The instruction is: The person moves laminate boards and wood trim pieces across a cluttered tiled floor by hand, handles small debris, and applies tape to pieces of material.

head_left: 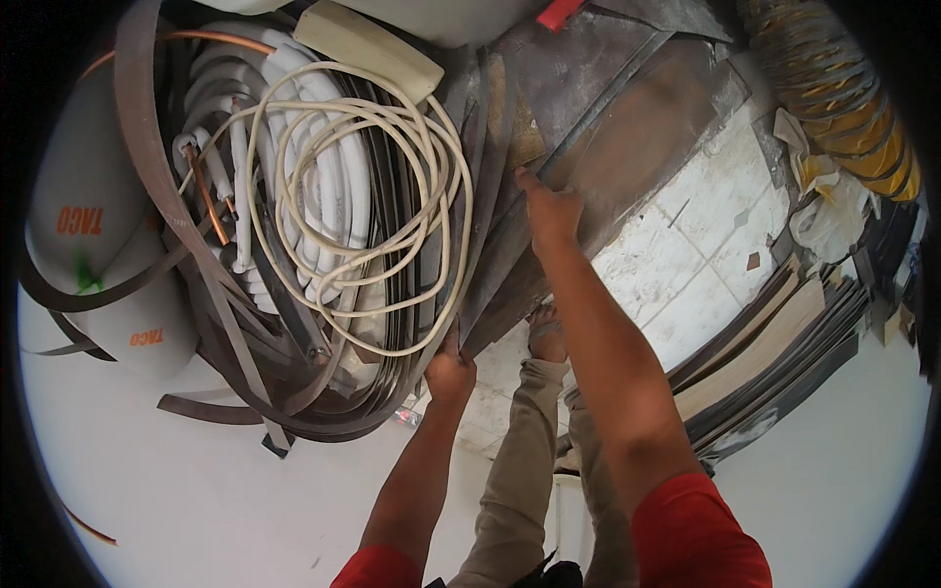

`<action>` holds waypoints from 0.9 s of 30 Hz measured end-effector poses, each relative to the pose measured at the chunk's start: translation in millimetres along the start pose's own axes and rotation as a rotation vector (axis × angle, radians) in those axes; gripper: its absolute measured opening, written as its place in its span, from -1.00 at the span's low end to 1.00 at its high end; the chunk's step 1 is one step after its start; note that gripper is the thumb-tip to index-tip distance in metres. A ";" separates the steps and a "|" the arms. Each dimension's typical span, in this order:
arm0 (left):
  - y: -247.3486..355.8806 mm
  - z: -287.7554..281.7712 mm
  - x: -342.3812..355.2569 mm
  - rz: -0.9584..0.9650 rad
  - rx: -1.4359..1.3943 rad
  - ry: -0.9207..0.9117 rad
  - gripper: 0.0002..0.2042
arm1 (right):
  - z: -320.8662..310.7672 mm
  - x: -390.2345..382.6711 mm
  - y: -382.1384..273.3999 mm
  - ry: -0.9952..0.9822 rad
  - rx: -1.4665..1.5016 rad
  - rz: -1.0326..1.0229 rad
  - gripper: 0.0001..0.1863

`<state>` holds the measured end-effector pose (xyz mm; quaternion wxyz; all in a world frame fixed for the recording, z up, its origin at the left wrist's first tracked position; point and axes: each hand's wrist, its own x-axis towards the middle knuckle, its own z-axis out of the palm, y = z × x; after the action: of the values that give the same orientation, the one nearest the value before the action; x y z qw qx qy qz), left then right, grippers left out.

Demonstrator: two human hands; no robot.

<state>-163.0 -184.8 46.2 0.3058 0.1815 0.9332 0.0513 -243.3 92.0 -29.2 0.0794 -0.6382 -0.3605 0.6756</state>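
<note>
My left hand (449,372) is closed on the near end of a long dark brown sheet (637,127), beside a jumbled pile of dark strips (245,392). Further up and to the right, my right hand (549,211) grips the same sheet's left edge, its thumb and fingers at that edge. A loose coil of cream cable (348,122) lies over white insulated tubing (323,196) and the strips, just left of both hands. Some copper pipe (206,196) pokes out of the white tubing. The fingertips of both hands are partly hidden.
Grey rounded objects (83,186) with orange lettering sit at the left. A cream block (368,49) and a red object (554,15) lie at the top. A yellow flexible duct (843,118) and stacked planks (774,363) line the right side, beside white floor tiles (686,255). My feet stand below.
</note>
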 end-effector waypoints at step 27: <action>27.4 -73.5 -168.2 0.130 0.013 -0.116 -0.39 | -110.0 -116.2 11.3 -0.009 -0.169 0.159 -0.62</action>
<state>-72.3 -220.5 204.1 0.3541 0.2463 0.9006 0.0544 -118.1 60.2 65.8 -0.0303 -0.6661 -0.3646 0.6500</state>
